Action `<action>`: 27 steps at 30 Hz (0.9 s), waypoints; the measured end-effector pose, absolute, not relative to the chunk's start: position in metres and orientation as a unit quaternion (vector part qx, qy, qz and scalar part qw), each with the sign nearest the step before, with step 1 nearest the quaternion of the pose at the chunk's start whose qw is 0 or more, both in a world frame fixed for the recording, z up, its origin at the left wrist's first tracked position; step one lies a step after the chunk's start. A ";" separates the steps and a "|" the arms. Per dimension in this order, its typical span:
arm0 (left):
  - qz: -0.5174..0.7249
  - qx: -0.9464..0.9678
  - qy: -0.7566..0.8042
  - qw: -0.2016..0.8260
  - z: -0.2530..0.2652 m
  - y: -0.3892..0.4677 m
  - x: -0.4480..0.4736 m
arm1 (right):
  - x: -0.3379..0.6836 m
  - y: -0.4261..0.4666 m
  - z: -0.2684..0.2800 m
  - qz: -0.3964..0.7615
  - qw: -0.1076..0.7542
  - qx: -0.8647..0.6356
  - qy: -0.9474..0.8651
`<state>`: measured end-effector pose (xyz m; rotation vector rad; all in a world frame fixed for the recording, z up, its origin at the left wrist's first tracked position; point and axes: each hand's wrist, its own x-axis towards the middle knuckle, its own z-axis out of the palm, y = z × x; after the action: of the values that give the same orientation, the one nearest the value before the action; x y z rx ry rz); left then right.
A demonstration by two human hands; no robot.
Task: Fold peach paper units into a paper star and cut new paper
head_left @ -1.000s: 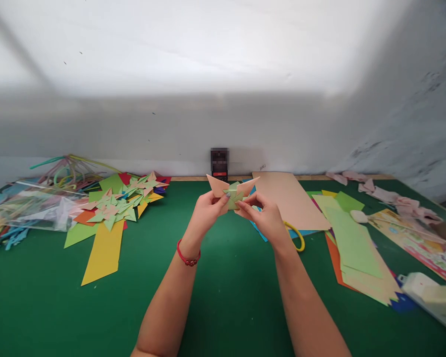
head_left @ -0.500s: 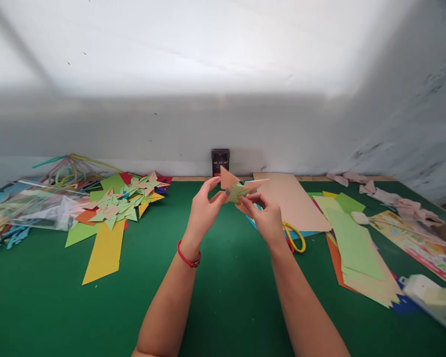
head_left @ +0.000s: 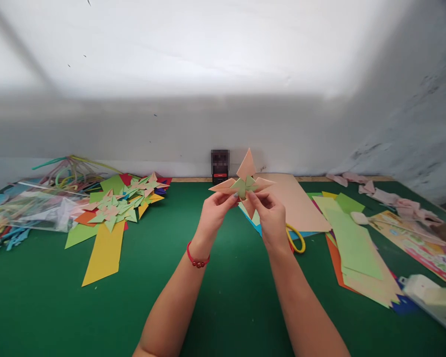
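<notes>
A folded paper star (head_left: 247,168), peach at its points and light green in the middle, is raised above the green table. My left hand (head_left: 217,213) pinches its lower left part, thumb against the green centre. From the other side my right hand (head_left: 269,213) grips the lower right part with thumb and fingers. One peach point stands straight up, and two more stretch out left and right. The lower part is partly hidden by my fingers. Yellow-handled scissors (head_left: 299,239) lie beside my right wrist, partly covered by it.
Finished-looking paper stars (head_left: 113,210) lie at the left on coloured sheets, beside a plastic bag (head_left: 52,215) of paper strips. A phone (head_left: 220,166) leans on the wall. Peach sheets (head_left: 305,203) and a green paper stack (head_left: 351,243) are at the right.
The paper star has turned from a tilted position to face me with one point upward. My left hand has moved right and slightly down, closer to my right hand.
</notes>
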<state>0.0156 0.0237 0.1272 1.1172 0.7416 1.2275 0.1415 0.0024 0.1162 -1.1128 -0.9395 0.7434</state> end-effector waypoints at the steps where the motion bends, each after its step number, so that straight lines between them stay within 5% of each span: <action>1: 0.544 0.473 0.327 0.611 0.125 0.024 0.017 | 0.140 0.002 0.116 0.330 0.684 -0.494 -0.422; 27: 0.584 0.481 0.306 0.578 0.126 0.023 0.020 | 0.142 0.003 0.115 0.301 0.628 -0.511 -0.503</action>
<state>0.0196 0.0227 0.1256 1.1245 0.7149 1.3658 0.1415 0.0033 0.1145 -1.1716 -1.1531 0.6905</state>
